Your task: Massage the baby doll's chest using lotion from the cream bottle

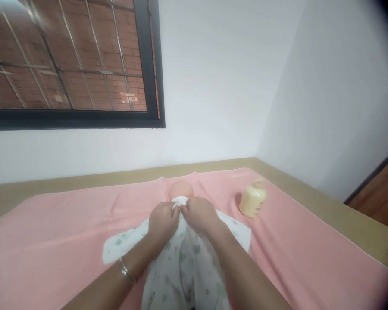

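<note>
A white baby garment (183,258) with a small printed pattern lies spread out, its two sleeves reaching to the sides. Beyond its collar shows a round, smooth head, apparently a doll's (181,188); the face cannot be made out. My left hand (163,220), with a silver bracelet on the wrist, pinches the cloth just below the collar. Right beside it, my right hand (202,214) grips the same front of the garment, fingers closed. The two hands nearly touch, and the fingertips are partly hidden by the cloth folds.
A pink blanket (67,245) with some creases lies beneath everything. To the right stands a pale yellow bottle (254,201), slightly tilted in view. Behind runs a tan surface edge (213,165) against white walls. A barred, dark-framed window (153,86) is at the upper left.
</note>
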### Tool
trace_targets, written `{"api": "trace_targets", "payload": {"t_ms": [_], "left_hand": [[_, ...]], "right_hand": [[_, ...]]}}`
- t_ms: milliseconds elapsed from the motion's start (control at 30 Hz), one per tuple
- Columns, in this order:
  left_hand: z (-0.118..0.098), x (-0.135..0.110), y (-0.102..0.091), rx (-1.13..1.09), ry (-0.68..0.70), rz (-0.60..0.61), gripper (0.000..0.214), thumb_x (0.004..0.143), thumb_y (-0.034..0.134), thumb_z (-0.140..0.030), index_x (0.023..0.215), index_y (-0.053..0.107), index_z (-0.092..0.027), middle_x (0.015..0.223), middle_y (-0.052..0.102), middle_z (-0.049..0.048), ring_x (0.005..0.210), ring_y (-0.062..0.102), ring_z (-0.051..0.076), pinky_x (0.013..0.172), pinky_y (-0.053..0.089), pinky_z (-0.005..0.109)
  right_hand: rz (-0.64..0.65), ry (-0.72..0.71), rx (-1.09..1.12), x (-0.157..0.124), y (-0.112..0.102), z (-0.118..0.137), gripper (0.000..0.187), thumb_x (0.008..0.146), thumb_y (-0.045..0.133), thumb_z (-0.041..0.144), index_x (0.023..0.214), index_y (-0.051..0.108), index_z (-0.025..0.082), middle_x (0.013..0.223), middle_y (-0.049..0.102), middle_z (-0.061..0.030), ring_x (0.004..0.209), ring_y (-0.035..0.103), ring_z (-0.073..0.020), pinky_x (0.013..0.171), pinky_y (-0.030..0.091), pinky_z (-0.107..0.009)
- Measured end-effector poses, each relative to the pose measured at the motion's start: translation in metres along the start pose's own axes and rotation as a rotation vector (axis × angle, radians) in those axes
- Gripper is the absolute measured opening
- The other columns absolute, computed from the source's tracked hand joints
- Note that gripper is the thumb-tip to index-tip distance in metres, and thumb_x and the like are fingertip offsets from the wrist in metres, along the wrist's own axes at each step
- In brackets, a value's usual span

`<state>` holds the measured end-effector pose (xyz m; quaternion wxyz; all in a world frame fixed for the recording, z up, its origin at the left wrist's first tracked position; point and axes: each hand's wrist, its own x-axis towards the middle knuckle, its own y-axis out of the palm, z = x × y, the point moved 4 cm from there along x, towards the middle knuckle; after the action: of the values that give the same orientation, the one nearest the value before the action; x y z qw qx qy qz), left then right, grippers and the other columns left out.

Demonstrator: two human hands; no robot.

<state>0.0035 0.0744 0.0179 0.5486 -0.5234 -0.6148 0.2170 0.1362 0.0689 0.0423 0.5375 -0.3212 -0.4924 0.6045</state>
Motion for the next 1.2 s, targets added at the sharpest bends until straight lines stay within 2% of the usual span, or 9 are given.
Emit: {"api": "trace_targets", "payload": {"t_ms": [100, 267, 333, 500, 733, 900, 967, 1067, 1200], "left_hand": [[0.002, 0.001, 0.002, -0.031, -0.049, 0.062, 0.035, 0.089, 0.034, -0.032, 0.069, 0.06, -0.019, 0.075, 0.064, 0.0042, 0.071, 0.054, 0.017, 0.062, 0.033, 0.027], [-0.003, 0.0, -0.001, -0.006, 0.062, -0.036, 0.034, 0.089, 0.033, -0.029, 0.067, 0.056, -0.018, 0.072, 0.06, 0.0041, 0.074, 0.053, 0.017, 0.069, 0.035, 0.028], [-0.001, 0.001, 0.0, -0.01, 0.021, -0.01, 0.032, 0.088, 0.033, -0.029, 0.07, 0.057, -0.018, 0.075, 0.061, 0.0044, 0.076, 0.054, 0.018, 0.068, 0.036, 0.028], [0.005, 0.004, 0.004, 0.01, -0.096, 0.121, 0.035, 0.089, 0.031, -0.033, 0.072, 0.058, -0.018, 0.079, 0.063, 0.0067, 0.075, 0.055, 0.02, 0.063, 0.035, 0.029], [-0.004, 0.001, -0.002, 0.043, 0.037, -0.012, 0.035, 0.089, 0.029, -0.03, 0.072, 0.057, -0.018, 0.076, 0.062, 0.006, 0.079, 0.055, 0.019, 0.071, 0.036, 0.029], [0.0, 0.005, 0.002, 0.051, -0.063, 0.184, 0.045, 0.091, 0.023, -0.038, 0.075, 0.06, -0.017, 0.079, 0.064, 0.0088, 0.075, 0.057, 0.02, 0.064, 0.036, 0.029], [-0.001, 0.005, 0.001, 0.059, -0.057, 0.177, 0.048, 0.092, 0.021, -0.039, 0.073, 0.059, -0.017, 0.078, 0.064, 0.009, 0.075, 0.057, 0.021, 0.064, 0.036, 0.029], [-0.002, 0.005, 0.001, 0.028, -0.08, 0.139, 0.051, 0.092, 0.02, -0.043, 0.075, 0.061, -0.017, 0.081, 0.065, 0.0096, 0.08, 0.058, 0.022, 0.068, 0.037, 0.03], [0.005, 0.006, 0.007, -0.075, -0.219, 0.239, 0.062, 0.089, 0.018, -0.055, 0.087, 0.066, -0.016, 0.089, 0.067, 0.0122, 0.084, 0.06, 0.025, 0.069, 0.039, 0.031]], "right_hand": [[0.013, 0.021, 0.006, 0.0, -0.001, -0.001, 0.057, 0.092, 0.02, 0.045, 0.082, 0.067, 0.016, 0.083, 0.067, -0.0123, 0.077, 0.061, -0.0224, 0.065, 0.04, -0.03], [0.166, 0.182, 0.107, 0.007, 0.008, -0.023, 0.069, 0.091, 0.013, 0.056, 0.097, 0.067, 0.014, 0.098, 0.067, -0.0165, 0.087, 0.062, -0.0262, 0.07, 0.043, -0.034], [0.136, 0.17, 0.078, 0.004, 0.007, -0.019, 0.067, 0.092, 0.012, 0.053, 0.095, 0.067, 0.014, 0.096, 0.067, -0.0162, 0.085, 0.062, -0.0252, 0.069, 0.043, -0.034], [-0.023, 0.006, -0.08, -0.003, 0.003, 0.006, 0.062, 0.092, 0.016, 0.051, 0.09, 0.068, 0.017, 0.088, 0.067, -0.014, 0.085, 0.061, -0.0274, 0.073, 0.042, -0.038], [0.183, 0.177, 0.12, 0.007, 0.007, -0.018, 0.074, 0.091, 0.007, 0.057, 0.101, 0.067, 0.014, 0.102, 0.066, -0.0156, 0.093, 0.061, -0.0268, 0.076, 0.044, -0.036], [0.081, 0.063, 0.026, -0.001, -0.009, 0.004, 0.067, 0.091, 0.015, 0.056, 0.092, 0.068, 0.016, 0.093, 0.068, -0.0146, 0.087, 0.062, -0.0273, 0.074, 0.044, -0.037], [0.091, 0.063, 0.022, 0.001, -0.007, 0.006, 0.068, 0.091, 0.013, 0.056, 0.091, 0.068, 0.017, 0.093, 0.068, -0.0153, 0.088, 0.062, -0.0284, 0.074, 0.044, -0.039], [0.171, 0.167, 0.104, 0.009, 0.004, -0.008, 0.073, 0.088, 0.012, 0.062, 0.096, 0.068, 0.016, 0.1, 0.067, -0.0158, 0.093, 0.061, -0.029, 0.078, 0.044, -0.04], [0.218, 0.208, 0.242, 0.019, 0.016, -0.029, 0.072, 0.085, 0.015, 0.068, 0.107, 0.065, 0.02, 0.114, 0.063, -0.0125, 0.101, 0.059, -0.0283, 0.081, 0.044, -0.038]]}}
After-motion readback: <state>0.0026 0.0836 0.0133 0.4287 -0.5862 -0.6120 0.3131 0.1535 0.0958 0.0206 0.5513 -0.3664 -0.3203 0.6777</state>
